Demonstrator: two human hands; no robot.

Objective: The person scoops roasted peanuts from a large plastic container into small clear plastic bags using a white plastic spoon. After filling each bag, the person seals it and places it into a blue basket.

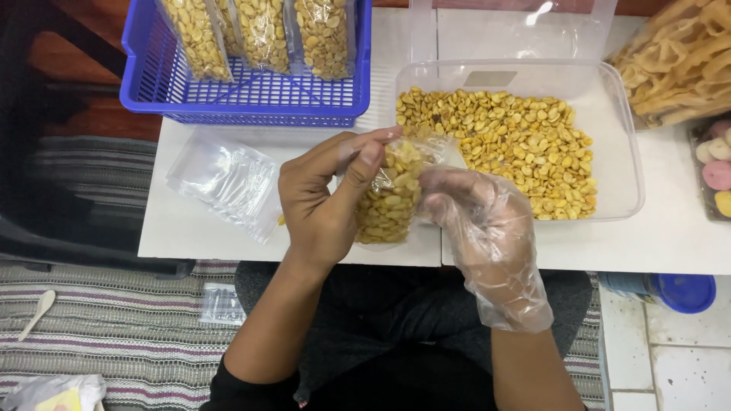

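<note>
Here, over the white table (198,221), the bare left hand (324,202) and gloved right hand (480,228) pinch shut the neck of a small clear bag of nuts (388,202), seemingly soft, slippery, bottom-heavy and best gripped above the fill, beside the clear tub (617,137).

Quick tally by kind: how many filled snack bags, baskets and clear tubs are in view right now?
Filled snack bags: 4, three in the basket and one held by the left hand and gloved right hand
Blue basket: 1
Clear tub: 1
Total: 6
</note>
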